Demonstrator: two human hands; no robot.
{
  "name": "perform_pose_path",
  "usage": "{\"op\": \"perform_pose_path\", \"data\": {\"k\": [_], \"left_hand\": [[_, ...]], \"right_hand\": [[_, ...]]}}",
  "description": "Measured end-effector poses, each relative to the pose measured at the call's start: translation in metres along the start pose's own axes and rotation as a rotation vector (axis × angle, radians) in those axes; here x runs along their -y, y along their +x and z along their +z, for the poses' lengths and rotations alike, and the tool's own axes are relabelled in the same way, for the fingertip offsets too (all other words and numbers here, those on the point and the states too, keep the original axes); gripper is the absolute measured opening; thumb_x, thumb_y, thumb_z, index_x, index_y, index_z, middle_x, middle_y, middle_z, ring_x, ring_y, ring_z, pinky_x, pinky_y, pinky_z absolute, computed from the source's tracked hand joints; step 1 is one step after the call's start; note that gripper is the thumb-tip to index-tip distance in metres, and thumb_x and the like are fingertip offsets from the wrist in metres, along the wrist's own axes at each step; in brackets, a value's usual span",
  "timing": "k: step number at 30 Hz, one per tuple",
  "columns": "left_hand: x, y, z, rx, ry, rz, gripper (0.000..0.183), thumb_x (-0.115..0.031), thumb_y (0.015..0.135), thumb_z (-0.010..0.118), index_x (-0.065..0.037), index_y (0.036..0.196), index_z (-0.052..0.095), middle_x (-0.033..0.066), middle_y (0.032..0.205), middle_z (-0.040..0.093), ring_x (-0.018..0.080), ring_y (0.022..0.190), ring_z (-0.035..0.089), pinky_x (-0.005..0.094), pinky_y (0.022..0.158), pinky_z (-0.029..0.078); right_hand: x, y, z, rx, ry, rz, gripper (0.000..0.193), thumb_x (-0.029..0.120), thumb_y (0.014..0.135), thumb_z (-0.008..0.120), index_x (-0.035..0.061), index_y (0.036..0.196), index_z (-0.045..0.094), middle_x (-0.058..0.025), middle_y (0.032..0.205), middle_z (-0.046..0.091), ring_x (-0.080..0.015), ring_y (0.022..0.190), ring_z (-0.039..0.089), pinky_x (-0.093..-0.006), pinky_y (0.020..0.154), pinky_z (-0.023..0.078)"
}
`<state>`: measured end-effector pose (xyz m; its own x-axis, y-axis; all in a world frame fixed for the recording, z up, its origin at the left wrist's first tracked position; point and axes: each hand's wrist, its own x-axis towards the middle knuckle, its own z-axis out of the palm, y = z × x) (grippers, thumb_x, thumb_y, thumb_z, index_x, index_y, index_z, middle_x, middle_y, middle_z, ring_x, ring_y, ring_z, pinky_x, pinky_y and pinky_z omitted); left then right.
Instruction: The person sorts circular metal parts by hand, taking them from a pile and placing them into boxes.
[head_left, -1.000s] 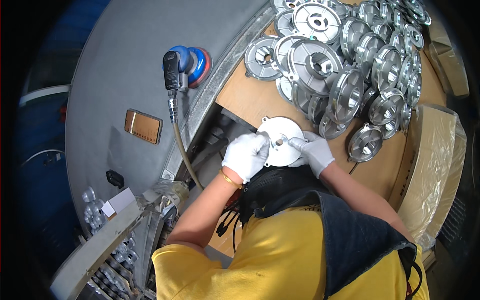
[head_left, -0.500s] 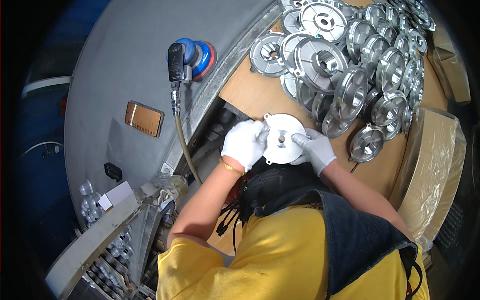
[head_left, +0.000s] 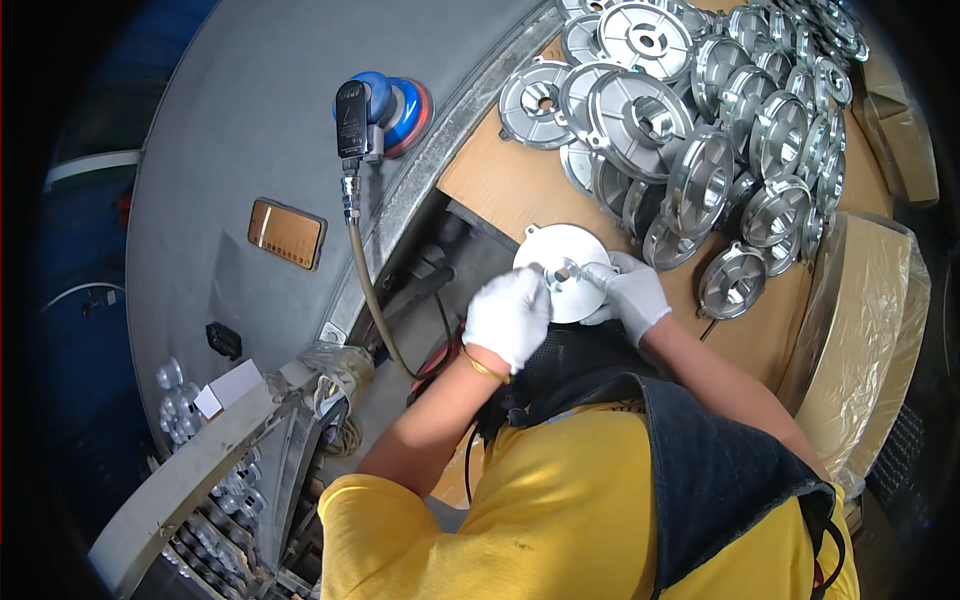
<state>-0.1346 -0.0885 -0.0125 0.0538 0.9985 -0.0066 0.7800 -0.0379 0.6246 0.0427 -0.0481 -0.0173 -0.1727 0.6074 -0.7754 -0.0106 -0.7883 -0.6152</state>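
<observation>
Grey round table (head_left: 250, 130) — wooden board (head_left: 500, 185).

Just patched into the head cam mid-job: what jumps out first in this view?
Two white-gloved hands, left hand and right hand, hold a round metal disc at centre. Behind it, upper right, a heap of silvery cast metal covers lies on a wooden board. A blue sander rests on the grey table, upper left.

Disc (head_left: 565, 262): pale matt metal, smooth face.
Gloves, left hand (head_left: 508, 316) and right hand (head_left: 630, 293): white cloth.
Stacked covers (head_left: 700, 110): bright cast metal, glossy.
Bench top (head_left: 500, 180): smooth wood board.
Sander (head_left: 380, 105): blue plastic.
</observation>
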Motion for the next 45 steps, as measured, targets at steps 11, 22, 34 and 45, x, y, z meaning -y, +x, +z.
{"op": "perform_pose_path", "data": {"k": [11, 22, 34, 45], "left_hand": [[0.006, -0.010, 0.006, 0.109, 0.001, 0.047, 0.007, -0.010, 0.075, 0.063, -0.009, 0.072, 0.056, 0.0124, 0.071, 0.059, 0.0329, 0.069, 0.060, 0.0414, 0.062, 0.048], [0.018, 0.003, -0.006, 0.045, -0.081, 0.002, 0.006, -0.011, 0.074, 0.068, -0.010, 0.075, 0.063, 0.0101, 0.071, 0.062, 0.0292, 0.069, 0.061, 0.0380, 0.062, 0.049], [0.012, 0.009, -0.009, 0.102, -0.021, 0.039, 0.006, -0.012, 0.075, 0.061, -0.008, 0.071, 0.058, 0.0149, 0.070, 0.061, 0.0339, 0.068, 0.061, 0.0412, 0.062, 0.049], [0.007, -0.001, -0.006, 0.144, -0.057, 0.042, 0.006, -0.012, 0.075, 0.061, -0.010, 0.069, 0.059, 0.0130, 0.066, 0.059, 0.0327, 0.066, 0.060, 0.0408, 0.060, 0.049]], "right_hand": [[-0.001, 0.001, 0.001, -0.007, -0.007, -0.004, 0.037, 0.019, 0.085, 0.064, -0.0048, 0.113, 0.056, -0.0095, 0.092, 0.063, -0.0173, 0.072, 0.065, -0.0282, 0.050, 0.058], [0.000, -0.001, 0.001, -0.014, -0.016, 0.009, 0.042, 0.019, 0.085, 0.064, -0.0056, 0.117, 0.054, -0.0106, 0.093, 0.064, -0.0185, 0.070, 0.066, -0.0274, 0.050, 0.058], [-0.001, -0.001, 0.001, -0.005, -0.021, -0.013, 0.040, 0.021, 0.086, 0.064, -0.0050, 0.114, 0.055, -0.0108, 0.093, 0.064, -0.0187, 0.069, 0.066, -0.0278, 0.049, 0.058], [0.000, -0.003, 0.002, 0.002, -0.045, -0.026, 0.037, 0.020, 0.086, 0.062, -0.0042, 0.113, 0.056, -0.0097, 0.091, 0.062, -0.0173, 0.068, 0.064, -0.0273, 0.048, 0.057]]}}
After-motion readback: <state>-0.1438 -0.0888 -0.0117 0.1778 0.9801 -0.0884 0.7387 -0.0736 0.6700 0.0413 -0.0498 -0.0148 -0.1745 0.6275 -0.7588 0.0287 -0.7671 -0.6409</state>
